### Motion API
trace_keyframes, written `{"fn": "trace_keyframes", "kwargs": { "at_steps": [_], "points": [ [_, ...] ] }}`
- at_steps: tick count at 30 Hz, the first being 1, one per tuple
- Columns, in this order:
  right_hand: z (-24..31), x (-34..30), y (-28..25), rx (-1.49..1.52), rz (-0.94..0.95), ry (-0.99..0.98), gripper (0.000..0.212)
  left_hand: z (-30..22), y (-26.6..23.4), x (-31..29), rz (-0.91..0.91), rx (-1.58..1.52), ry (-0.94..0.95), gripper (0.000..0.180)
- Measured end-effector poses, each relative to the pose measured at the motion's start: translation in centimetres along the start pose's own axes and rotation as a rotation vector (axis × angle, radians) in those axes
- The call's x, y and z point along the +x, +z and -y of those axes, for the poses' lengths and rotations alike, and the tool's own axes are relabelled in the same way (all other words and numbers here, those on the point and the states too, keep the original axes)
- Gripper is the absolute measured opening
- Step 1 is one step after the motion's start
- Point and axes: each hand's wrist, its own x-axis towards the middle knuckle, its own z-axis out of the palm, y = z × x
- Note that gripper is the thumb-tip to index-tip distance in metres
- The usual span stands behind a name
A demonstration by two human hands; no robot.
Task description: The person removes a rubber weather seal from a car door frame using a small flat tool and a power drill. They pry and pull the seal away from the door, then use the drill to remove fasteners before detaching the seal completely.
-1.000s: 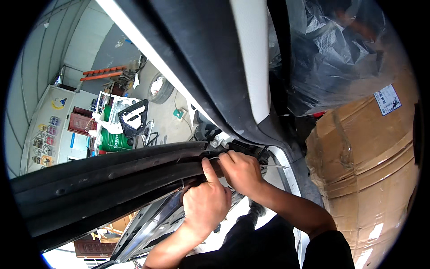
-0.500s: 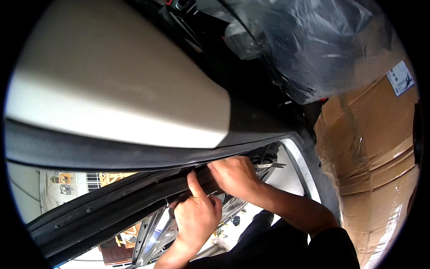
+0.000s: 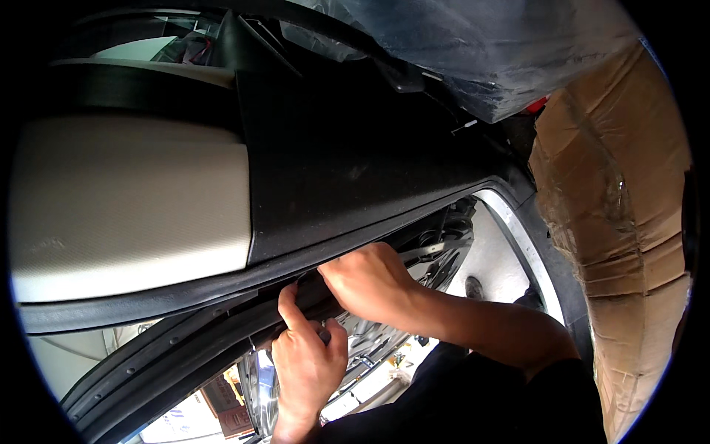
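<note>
Working at the black studded strip (image 3: pixel 196 348) at eight o'clock, apparently unfinished, with progress impossible to measure, left hand (image 3: pixel 309 357) at seven, forefinger extended, right hand (image 3: pixel 373 277) at six, curled, any pinch by either hidden.

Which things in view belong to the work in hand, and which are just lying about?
Seemingly in use:
- long black ridged strip, at both hands
- left hand, index finger extended at the strip
- right hand, farther along the strip, fingertips hidden

Apparently just lying about:
- brown cardboard, untouched
- plastic sheeting, untouched
</note>
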Motion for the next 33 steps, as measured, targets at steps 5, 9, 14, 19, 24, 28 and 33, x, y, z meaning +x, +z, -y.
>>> {"fn": "trace_keyframes", "kwargs": {
  "at_steps": [5, 9, 14, 19, 24, 28, 33],
  "points": [
    [-0.6, 1.0, 0.0, -0.054, -0.052, -0.078, 0.007, 0.0, 0.0, 0.1, -0.012, -0.027, 0.012, 0.066],
    [-0.4, 0.8, 0.4, -0.089, -0.033, -0.092, 0.008, 0.0, -0.2, 0.1, -0.013, -0.037, 0.02, 0.066],
    [-0.1, 0.2, 0.6, -0.033, 0.058, -0.008, 0.008, -0.2, -0.2, 0.1, -0.01, -0.021, 0.003, 0.066],
    [-0.1, 0.5, 0.3, 0.04, 0.034, -0.001, 0.01, -0.3, -0.2, 0.1, -0.004, 0.008, -0.001, 0.066],
    [0.4, 0.8, -0.1, -0.008, 0.032, 0.004, 0.012, -0.1, -0.2, 0.1, -0.006, -0.001, 0.014, 0.065],
    [0.6, 1.1, -0.2, -0.036, 0.054, 0.011, 0.012, -0.1, -0.2, 0.2, -0.003, -0.012, 0.021, 0.065],
    [0.7, 1.2, -0.3, -0.04, 0.035, -0.025, 0.014, -0.2, -0.6, 0.3, 0.029, 0.043, 0.042, 0.065]
  ]
}}
